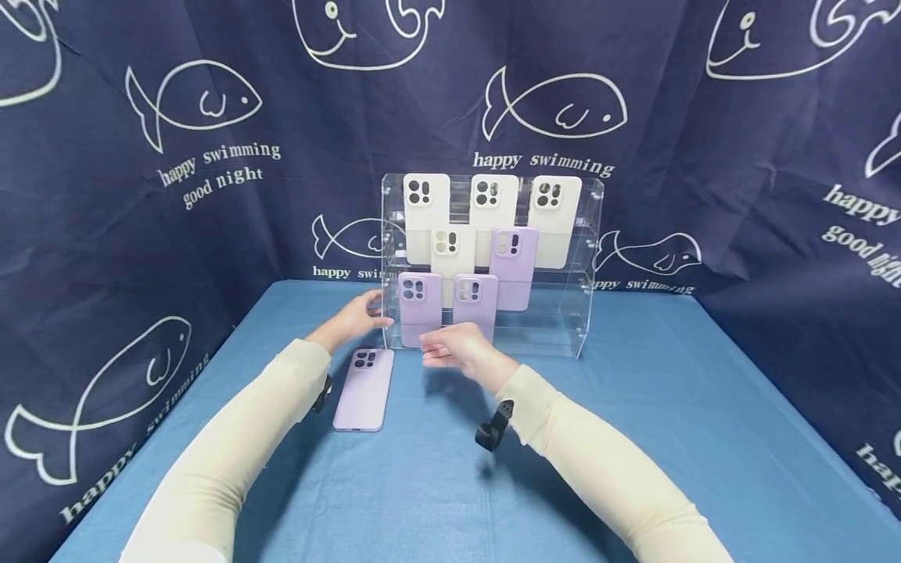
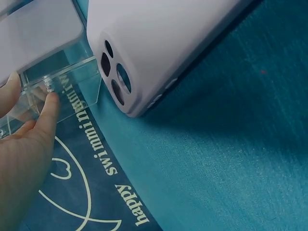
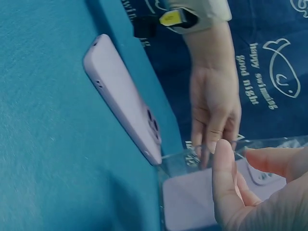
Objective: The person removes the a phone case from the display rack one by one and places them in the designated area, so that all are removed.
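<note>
A clear acrylic display stand (image 1: pixel 559 332) holds white and lilac phone cases on stepped tiers. My left hand (image 1: pixel 357 317) grips the stand's left side panel, thumb at the front edge and fingers along the outer face. In front of the bottom tier is my right hand (image 1: pixel 464 352), thumb and fingers apart with nothing between them. Close behind it stand two lilac phone cases, the left one (image 1: pixel 420 293) and the right one (image 1: pixel 475 293), the latter partly hidden by the hand. Another lilac phone case (image 1: pixel 364 391) lies on the table by the stand's left front corner, camera cutouts toward the stand.
Three white cases, one of them the left case (image 1: pixel 426 211), stand on the top tier. The middle tier has a white case (image 1: pixel 450 254) and a lilac case (image 1: pixel 514 266). Blue cloth (image 1: pixel 436 493) covers the table, and a dark fish-print curtain (image 1: pixel 436 117) surrounds it.
</note>
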`<state>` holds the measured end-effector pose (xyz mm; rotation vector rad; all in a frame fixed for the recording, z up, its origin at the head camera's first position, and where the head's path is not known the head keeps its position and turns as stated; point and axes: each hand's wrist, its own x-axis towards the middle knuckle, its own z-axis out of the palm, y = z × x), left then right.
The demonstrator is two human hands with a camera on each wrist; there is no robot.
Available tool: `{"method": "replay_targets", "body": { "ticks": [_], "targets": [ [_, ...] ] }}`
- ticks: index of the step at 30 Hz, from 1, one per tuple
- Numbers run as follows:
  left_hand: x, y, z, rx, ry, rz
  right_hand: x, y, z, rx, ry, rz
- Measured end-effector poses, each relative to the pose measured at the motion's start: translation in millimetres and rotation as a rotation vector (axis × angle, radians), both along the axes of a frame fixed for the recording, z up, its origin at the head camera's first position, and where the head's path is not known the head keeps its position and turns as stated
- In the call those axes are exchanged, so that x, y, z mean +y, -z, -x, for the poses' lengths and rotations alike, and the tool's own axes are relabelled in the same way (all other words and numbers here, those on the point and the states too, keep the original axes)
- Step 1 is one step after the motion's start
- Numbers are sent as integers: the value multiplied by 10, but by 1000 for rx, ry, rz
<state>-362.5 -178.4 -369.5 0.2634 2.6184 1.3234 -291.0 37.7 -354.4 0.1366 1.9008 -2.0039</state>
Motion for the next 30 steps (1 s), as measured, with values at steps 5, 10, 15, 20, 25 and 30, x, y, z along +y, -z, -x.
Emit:
{"method": "replay_targets", "body": {
  "ticks": [5, 10, 15, 20, 25, 30],
  "targets": [
    [-2, -6, -4, -4, -18, 9, 140, -67, 26, 36, 20, -4],
    [0, -6, 6, -1, -14, 8, 273, -109, 48, 57, 22, -22],
    [9, 3, -7, -2, -8, -1, 366, -128, 66, 89, 23, -20],
    [8, 8, -23, 12, -9, 2, 441, -160, 89, 110, 36, -21],
    [11, 6, -27, 15, -12, 7, 532, -182, 112, 143, 53, -61],
    [19, 8, -30, 8, -19, 25, 632, -193, 138, 149, 70, -67]
  ]
}}
